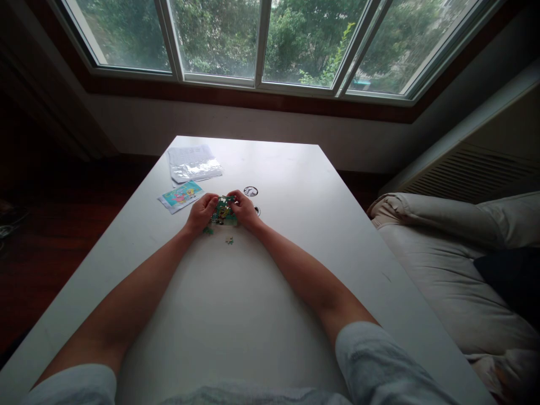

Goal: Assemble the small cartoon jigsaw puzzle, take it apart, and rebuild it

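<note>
A small, partly joined jigsaw puzzle (225, 212), mostly green with some yellow, is between my two hands over the white table. My left hand (202, 212) is closed on its left side, thumb against the edge. From the right, my right hand (245, 209) has its fingers pinched at the upper right part of the puzzle. The fingers partly cover the pieces, and whether a single loose piece is in the right hand cannot be made out. One loose puzzle piece (229, 241) lies on the table just below. Another green piece (208, 230) rests by my left hand.
A colourful cartoon picture card (182, 195) lies left of my hands. Behind it is a clear plastic bag with paper (194, 163). A round black-and-white item (250, 191) sits beyond my right hand, another partly hidden beside it. A sofa (439, 264) stands right of the table (236, 315).
</note>
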{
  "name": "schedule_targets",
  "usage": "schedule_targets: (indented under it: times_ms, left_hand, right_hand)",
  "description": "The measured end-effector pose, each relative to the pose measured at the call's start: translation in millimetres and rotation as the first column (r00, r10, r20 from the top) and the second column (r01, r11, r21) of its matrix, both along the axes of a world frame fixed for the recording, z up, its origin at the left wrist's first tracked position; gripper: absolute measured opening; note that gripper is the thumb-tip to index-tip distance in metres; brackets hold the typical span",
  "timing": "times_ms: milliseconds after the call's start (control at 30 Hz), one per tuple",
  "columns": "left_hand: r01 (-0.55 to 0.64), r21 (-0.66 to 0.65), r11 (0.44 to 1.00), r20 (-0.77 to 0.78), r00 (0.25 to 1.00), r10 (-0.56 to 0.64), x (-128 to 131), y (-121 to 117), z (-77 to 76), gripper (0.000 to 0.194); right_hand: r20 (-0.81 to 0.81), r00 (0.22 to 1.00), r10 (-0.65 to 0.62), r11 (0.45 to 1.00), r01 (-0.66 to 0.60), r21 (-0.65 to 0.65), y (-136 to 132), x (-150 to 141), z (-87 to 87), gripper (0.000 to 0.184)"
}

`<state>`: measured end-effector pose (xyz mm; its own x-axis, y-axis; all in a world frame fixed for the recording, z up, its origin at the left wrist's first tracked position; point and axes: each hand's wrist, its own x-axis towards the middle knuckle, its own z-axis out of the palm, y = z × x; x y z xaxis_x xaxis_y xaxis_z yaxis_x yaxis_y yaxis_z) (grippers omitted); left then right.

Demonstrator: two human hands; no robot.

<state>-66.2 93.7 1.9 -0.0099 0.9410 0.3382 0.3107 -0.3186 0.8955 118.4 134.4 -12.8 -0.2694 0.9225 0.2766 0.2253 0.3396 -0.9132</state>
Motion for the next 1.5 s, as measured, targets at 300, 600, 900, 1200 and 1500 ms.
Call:
schedule_targets:
  times_ms: [300,600,900,1200,1500]
  left_hand:
    - [-0.025,0.012,1.000,-0.131,0.991,0.026,-0.3,1.7,-4.7,0.032]
    - [-0.031,0.018,0.999,-0.106,0.994,0.033,0.8,-0.2,0.7,0.025]
    - [-0.024,0.045,0.999,-0.107,0.994,0.029,-0.3,1.7,-0.4,0.019]
    - [-0.072,0.000,0.997,-0.067,0.995,0.072,-1.0,2.1,-0.7,0.021]
    - [-0.067,0.003,0.998,-0.010,0.998,0.067,1.3,-0.8,0.8,0.030]
  right_hand:
    - [0.019,0.999,-0.028,0.999,0.028,0.044,-5.1,1.3,5.0,0.022]
    - [0.004,1.000,0.028,0.999,-0.028,0.030,-2.7,2.5,3.0,0.019]
    - [0.062,0.998,0.018,0.999,-0.021,0.048,-9.5,3.3,12.2,0.018]
    - [0.091,0.994,0.063,0.994,-0.071,0.080,-7.1,3.1,7.1,0.033]
    - [0.093,0.995,0.035,0.998,-0.040,0.054,-3.4,2.5,3.8,0.024]
